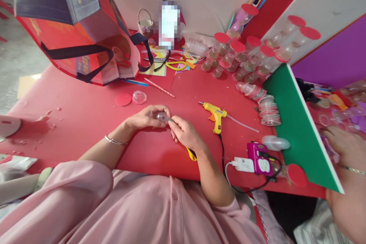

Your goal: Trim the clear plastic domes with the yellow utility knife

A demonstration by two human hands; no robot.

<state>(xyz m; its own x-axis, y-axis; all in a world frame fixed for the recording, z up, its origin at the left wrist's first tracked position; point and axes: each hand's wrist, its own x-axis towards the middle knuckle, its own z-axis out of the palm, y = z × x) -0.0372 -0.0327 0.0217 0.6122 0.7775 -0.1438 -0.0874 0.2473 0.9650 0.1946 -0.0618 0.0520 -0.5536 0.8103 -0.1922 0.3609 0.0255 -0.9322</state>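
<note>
Work seems partway: mid-frame, left hand [148,117] grips clear piece [161,116], right hand [186,133] yellow cutter [191,154]; upper-right red-topped cups [237,47] look finished, right-side stacked lids [269,110] unused.

Clear, glossy plastic in the handled piece [161,116] and stacked cups [276,143]; smooth, faintly shiny red worktop [94,101]; yellow plastic glue gun [215,112]; polished metal bracelet [114,142]; soft, matt cloth shirt [143,206]

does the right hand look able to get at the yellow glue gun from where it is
Probably yes: the yellow glue gun lies close by, with nothing visible between it and the right hand, though that hand holds a yellow-handled tool.
</note>
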